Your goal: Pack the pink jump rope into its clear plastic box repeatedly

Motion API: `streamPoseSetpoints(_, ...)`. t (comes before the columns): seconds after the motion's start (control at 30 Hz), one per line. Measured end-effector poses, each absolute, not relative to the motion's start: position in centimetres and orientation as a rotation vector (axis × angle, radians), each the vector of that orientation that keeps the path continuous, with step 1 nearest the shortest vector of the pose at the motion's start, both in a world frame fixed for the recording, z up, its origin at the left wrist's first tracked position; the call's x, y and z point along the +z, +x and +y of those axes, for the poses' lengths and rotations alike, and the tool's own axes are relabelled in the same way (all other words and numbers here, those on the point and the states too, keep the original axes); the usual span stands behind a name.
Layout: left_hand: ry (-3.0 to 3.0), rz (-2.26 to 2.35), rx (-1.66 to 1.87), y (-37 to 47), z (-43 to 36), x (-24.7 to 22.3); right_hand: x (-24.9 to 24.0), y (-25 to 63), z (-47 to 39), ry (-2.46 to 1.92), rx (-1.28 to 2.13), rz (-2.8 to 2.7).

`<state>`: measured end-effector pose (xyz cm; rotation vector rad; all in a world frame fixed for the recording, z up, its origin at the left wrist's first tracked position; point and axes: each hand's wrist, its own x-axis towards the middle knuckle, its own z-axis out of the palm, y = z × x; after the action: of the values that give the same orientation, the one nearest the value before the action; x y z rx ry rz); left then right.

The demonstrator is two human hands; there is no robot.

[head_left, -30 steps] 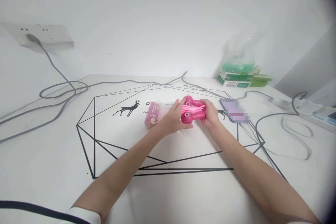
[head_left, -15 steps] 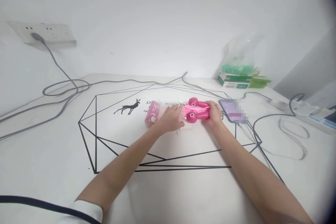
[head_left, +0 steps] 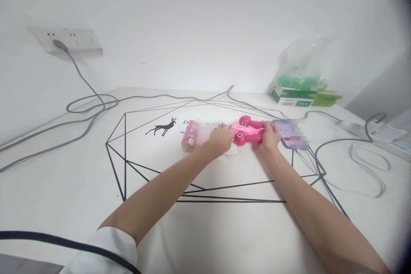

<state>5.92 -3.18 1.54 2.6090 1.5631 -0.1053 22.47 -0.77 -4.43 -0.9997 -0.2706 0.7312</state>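
My right hand (head_left: 271, 136) is closed around the handles of a pink jump rope (head_left: 247, 130). Its two handles lie side by side, their round heads with eye-like marks facing left, and the light pink cord is bundled between them. A clear box with a pink printed end (head_left: 192, 136) lies on the table to the left. Over the box's right part, at the left end of the cord bundle, is my left hand (head_left: 222, 138) with its fingers curled shut. What those fingers grip, box edge or cord, is hidden.
A phone (head_left: 292, 133) lies just right of my right hand. Green-and-white boxes (head_left: 293, 95) with a plastic bag (head_left: 298, 68) on top stand by the wall. Grey cables (head_left: 86, 126) run across the table from a wall socket (head_left: 78, 43).
My left hand has gone from lying spread over the box to curled fingers. The view has shifted slightly; the right hand still holds the jump rope handles.
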Motion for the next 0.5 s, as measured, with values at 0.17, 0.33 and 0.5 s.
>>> streamPoseSetpoints(0.17, 2.644, 1.569, -0.116, 5.7, -3.4, 1.8, -3.8, 22.2, -0.9, -0.981, 0.689, -0.274)
streamPoseSetpoints(0.33, 2.704, 1.484, -0.064, 4.9, -3.5, 1.7, -3.5, 22.0, -0.9, -0.977, 0.688, -0.279)
streamPoseSetpoints(0.5, 2.731, 1.454, 0.104, 3.6, -3.7, 0.9, -3.3, 23.2, -0.3, -0.957, 0.708, -0.277)
